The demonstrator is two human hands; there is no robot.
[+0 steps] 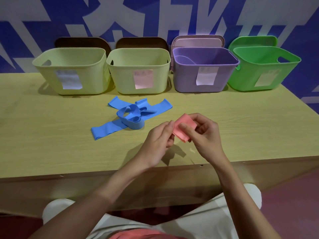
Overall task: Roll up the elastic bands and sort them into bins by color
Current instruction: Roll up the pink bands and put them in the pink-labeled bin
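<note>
Both hands pinch the pink band: left hand grip at its left edge, right hand grip at its right. If either grip slackens, elastic recoil may unroll it above the desk. Blue bands lie beyond-left, unrolled.

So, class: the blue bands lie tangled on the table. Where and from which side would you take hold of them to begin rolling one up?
Probably the flat free end of the blue bands nearest the person, approached from the front-left. It lies flat and clear of the looped knot, so fingers can pinch its edge without snagging; the far ends sit close to the bins.
</note>
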